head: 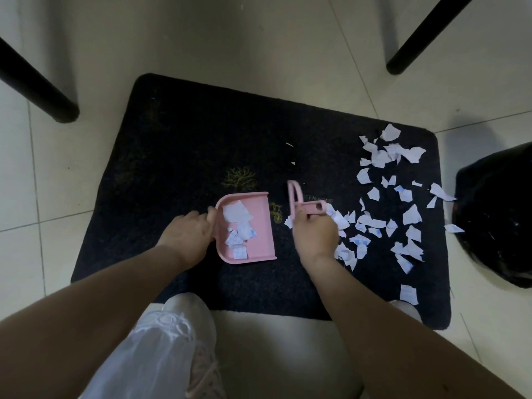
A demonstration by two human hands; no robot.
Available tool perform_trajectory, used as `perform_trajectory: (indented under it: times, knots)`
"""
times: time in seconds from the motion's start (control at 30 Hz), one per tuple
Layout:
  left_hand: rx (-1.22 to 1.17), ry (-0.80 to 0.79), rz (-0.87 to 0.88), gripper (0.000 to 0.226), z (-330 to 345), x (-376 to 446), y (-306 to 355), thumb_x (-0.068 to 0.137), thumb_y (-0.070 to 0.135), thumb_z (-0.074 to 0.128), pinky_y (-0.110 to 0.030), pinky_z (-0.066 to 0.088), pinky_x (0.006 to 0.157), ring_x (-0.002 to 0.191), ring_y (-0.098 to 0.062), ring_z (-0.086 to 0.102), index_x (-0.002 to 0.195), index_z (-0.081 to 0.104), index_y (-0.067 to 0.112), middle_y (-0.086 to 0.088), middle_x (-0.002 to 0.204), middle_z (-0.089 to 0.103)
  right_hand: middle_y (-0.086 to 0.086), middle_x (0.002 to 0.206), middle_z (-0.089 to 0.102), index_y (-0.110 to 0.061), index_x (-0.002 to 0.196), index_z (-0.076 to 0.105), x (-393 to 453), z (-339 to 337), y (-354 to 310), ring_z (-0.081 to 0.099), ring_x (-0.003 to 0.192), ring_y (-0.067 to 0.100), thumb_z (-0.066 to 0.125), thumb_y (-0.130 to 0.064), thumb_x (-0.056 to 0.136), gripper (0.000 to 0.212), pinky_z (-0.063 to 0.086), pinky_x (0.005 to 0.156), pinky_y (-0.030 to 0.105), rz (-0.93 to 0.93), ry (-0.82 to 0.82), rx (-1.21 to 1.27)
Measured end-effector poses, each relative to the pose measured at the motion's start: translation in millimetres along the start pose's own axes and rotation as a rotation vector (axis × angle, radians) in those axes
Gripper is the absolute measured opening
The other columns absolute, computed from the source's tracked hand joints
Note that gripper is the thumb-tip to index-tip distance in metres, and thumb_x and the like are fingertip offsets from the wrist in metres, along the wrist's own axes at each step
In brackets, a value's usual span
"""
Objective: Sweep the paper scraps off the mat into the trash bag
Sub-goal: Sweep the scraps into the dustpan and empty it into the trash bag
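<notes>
Dustpan (253, 226) sits flat on the black mat (178, 156), mouth facing right, a few scraps already inside. Left hand (188, 234) grips its left rim, fingers curled; best kept pressed down so the lip stays tight to the mat. Right hand (315, 233) is closed round the pink brush (302, 204). Paper scraps (385, 203) are mostly strewn across the mat's right side; short strokes leftward into the pan should work. Trash bag (498, 214) sits beside the mat, far right.

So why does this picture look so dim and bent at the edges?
Head view: the light is low, so the dark mat and black trash bag lose detail, while the white paper scraps stand out. The wide lens bows the floor tile lines and enlarges the forearms near the bottom. The table legs look soft.
</notes>
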State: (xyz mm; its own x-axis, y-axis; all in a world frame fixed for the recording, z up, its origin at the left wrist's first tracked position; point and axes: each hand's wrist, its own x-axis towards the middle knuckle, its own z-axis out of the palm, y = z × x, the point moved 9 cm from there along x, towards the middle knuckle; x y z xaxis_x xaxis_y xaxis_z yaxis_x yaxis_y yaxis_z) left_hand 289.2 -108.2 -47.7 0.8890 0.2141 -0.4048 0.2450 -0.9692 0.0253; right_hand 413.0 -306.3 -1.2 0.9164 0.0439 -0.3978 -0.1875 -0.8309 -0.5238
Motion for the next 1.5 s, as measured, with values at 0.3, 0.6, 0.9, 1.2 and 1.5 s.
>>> perform_trajectory:
  times: [0.3,0.6,0.9,1.2,1.5]
  knots:
    - [0.006,-0.014,0.000,0.062,-2,-2,0,0.096,0.030,0.042,-0.033,0.041,0.084,0.110,-0.023,0.052,0.146,0.017,0.004,-0.006,0.123,0.058,0.013,0.073,0.069,0.004,0.075,0.068,1,-13,-16,0.061,0.065,0.027,0.049,-0.032,0.095,0.046,0.048,0.062,0.034,-0.004,0.112,0.216]
    - [0.013,-0.019,-0.002,0.061,-3,-2,1,0.096,0.029,0.041,-0.032,0.041,0.082,0.111,-0.023,0.052,0.146,0.017,0.004,-0.007,0.124,0.058,0.007,0.075,0.067,-0.002,0.078,0.068,0,2,5,0.065,0.071,0.024,0.051,-0.031,0.095,0.038,0.053,0.066,0.034,0.076,-0.009,0.164]
    - [0.000,-0.031,-0.010,0.059,-2,-5,0,0.096,0.027,0.041,-0.032,0.040,0.081,0.109,-0.023,0.052,0.145,0.018,0.004,-0.007,0.122,0.057,0.002,0.067,0.063,0.000,0.075,0.068,7,-31,13,0.056,0.060,0.019,0.052,-0.031,0.095,0.040,0.041,0.057,0.026,0.169,0.202,0.329]
    - [-0.103,0.035,0.007,0.054,-17,-2,9,0.096,0.028,0.042,-0.031,0.033,0.072,0.102,-0.024,0.053,0.142,0.025,0.004,-0.007,0.117,0.060,-0.007,0.058,0.055,-0.022,0.055,0.052,3,-37,19,0.056,0.061,0.017,0.054,-0.026,0.093,0.037,0.047,0.063,0.029,0.171,0.274,0.376]
    - [0.056,-0.037,-0.030,0.062,-9,9,22,0.093,0.015,0.039,-0.036,0.044,0.086,0.114,-0.025,0.051,0.146,0.013,-0.002,-0.008,0.128,0.055,-0.003,0.060,0.060,-0.020,0.056,0.055,-3,-21,35,0.062,0.065,0.023,0.051,-0.024,0.092,0.037,0.052,0.064,0.034,0.317,0.195,0.408]
